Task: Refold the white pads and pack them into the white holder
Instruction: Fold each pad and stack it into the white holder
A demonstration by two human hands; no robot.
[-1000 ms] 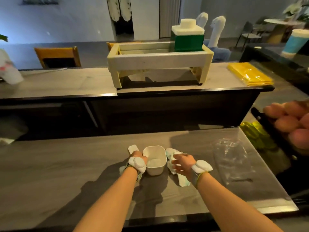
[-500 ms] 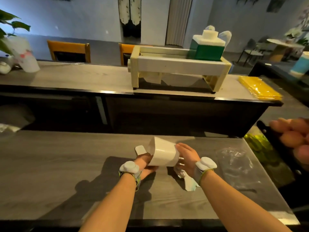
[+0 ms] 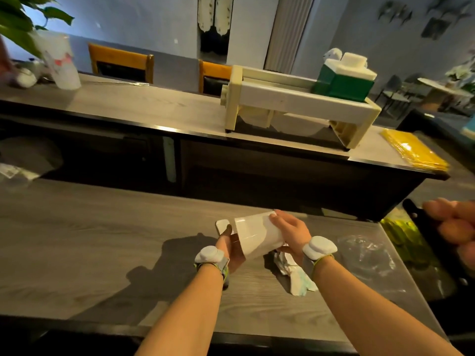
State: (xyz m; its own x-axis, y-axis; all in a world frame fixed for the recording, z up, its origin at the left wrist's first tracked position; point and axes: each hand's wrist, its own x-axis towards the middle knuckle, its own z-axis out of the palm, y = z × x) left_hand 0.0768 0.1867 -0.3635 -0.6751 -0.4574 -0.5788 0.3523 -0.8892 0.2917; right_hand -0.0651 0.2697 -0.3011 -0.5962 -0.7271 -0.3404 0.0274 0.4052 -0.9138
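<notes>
The white holder, a small square cup, is lifted off the grey table and tipped on its side, its base turned towards me. My left hand grips its left side from below. My right hand holds its far right edge from above. A small white pad sticks out behind my left fingers; whether they hold it I cannot tell. Crumpled white pads lie on the table under my right wrist.
A crinkled clear plastic bag lies to the right of the pads. Another person's hand shows at the right edge. On the far counter stand a cream wooden rack with a green box, a yellow stack and a plastic cup.
The holder stood upright on the table one second ago. Both hands have lifted it and tipped it over on its side. The view has swung left and upward.
</notes>
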